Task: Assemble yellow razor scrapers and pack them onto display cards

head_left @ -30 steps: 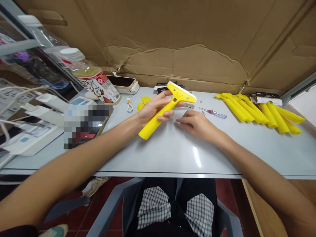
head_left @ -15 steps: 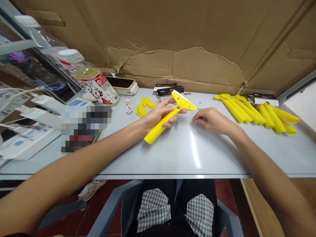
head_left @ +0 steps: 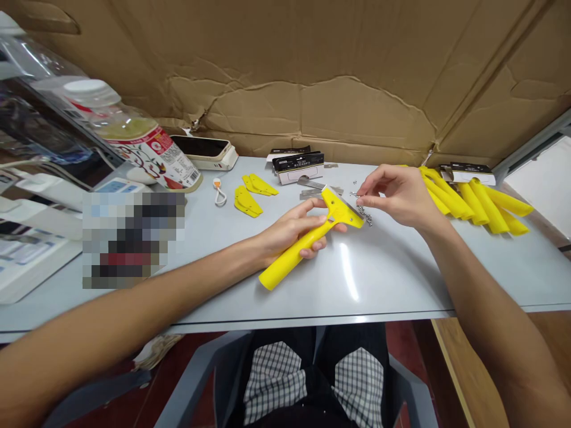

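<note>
A blurred patch is hiding part of the counter at far left. Your left hand is gripping the yellow scraper by its handle, while your right hand is pinching narrowly just above tiny screws, whether holding one you can't tell.

On the surface before you, the scraper is at centre, with loose screws just right of its blade and scraper handles farther right. Behind it are blade packets; flat plastic pieces and a jar are to its left, and cardboard stands behind everything.
</note>
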Demonstrator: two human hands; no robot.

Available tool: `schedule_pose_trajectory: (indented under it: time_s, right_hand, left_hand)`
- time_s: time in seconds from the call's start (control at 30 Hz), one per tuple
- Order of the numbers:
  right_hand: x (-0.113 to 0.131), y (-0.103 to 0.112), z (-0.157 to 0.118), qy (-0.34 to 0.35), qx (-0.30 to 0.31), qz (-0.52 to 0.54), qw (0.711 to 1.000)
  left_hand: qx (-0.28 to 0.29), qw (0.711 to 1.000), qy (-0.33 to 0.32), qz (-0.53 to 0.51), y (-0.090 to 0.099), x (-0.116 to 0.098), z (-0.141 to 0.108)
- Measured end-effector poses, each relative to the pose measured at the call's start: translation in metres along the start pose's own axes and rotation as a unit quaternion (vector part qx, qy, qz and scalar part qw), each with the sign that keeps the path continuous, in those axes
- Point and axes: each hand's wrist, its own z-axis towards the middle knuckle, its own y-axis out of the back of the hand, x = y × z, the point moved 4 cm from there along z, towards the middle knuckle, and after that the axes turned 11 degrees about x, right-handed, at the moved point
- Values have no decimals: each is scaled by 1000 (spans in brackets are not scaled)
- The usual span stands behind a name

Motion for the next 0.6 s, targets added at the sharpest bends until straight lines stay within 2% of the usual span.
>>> schedule_pose_trajectory:
  time_s: [0.13, 0.33, 0.6]
  right_hand:
    - [-1, -12, 0, 11, 20, -33, 999]
    - [12, -32, -3, 73, 40, -104, 991]
    - [22, -35, -5, 89, 27, -144, 985]
  left_hand:
    - [10, 1000, 2, 29, -3, 3, 1]
    - [15, 998, 0, 65, -5, 6, -1]
    - [19, 995, -17, 97, -8, 7, -1]
